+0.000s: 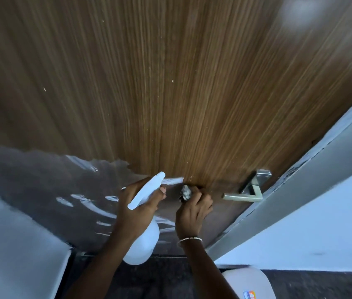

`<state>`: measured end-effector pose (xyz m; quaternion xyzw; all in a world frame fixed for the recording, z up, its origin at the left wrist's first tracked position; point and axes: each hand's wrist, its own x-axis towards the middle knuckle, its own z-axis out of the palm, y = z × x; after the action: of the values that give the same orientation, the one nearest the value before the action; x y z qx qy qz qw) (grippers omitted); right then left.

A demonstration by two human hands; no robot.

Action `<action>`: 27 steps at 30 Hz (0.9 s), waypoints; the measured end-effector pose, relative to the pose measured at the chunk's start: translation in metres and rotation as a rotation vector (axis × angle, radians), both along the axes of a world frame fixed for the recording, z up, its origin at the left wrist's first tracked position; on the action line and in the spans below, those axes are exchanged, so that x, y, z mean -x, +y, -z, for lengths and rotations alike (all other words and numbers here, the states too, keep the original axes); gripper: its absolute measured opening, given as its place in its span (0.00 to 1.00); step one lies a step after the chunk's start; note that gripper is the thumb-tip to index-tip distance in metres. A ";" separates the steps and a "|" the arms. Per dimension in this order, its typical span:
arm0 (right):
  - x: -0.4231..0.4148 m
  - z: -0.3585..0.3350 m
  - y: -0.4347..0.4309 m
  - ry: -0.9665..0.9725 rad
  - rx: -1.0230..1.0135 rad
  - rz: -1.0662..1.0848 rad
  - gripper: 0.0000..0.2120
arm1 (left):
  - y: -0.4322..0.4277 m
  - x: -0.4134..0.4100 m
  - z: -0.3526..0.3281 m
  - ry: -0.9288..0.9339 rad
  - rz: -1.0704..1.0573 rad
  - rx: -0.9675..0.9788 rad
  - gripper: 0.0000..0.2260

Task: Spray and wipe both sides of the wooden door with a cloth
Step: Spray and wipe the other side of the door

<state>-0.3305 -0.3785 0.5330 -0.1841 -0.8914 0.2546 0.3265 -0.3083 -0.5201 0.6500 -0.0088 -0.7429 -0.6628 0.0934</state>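
From here I see the wooden door filling the view from 9 through 12 to 3 o'clock, its grain running upward. At 6 o'clock the left hand grips a white spray bottle, nozzle aimed at the door. Just toward 5 o'clock, the right hand pinches a crumpled cloth against the wood, and a bracelet circles that wrist. A metal lever handle sits at 4 o'clock, beside the pale door frame. At 8 o'clock a grey glossy film with white streaks covers the door's lower part.
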 end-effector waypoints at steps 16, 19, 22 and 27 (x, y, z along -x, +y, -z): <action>0.024 -0.140 -0.020 0.787 0.362 0.271 0.19 | -0.037 0.016 0.023 0.361 0.214 0.273 0.09; 0.044 -0.097 -0.029 0.720 0.266 0.144 0.07 | -0.035 0.024 0.033 0.375 0.228 0.311 0.13; 0.044 -0.043 -0.030 0.656 0.276 0.112 0.09 | -0.036 0.029 0.044 0.387 0.253 0.330 0.11; 0.020 0.010 -0.025 0.420 0.329 0.141 0.29 | -0.038 0.029 0.059 0.414 0.223 0.414 0.12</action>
<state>-0.3508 -0.4035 0.5229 -0.2396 -0.7359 0.4053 0.4866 -0.3375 -0.5583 0.5912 -0.2440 -0.8217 -0.4877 0.1656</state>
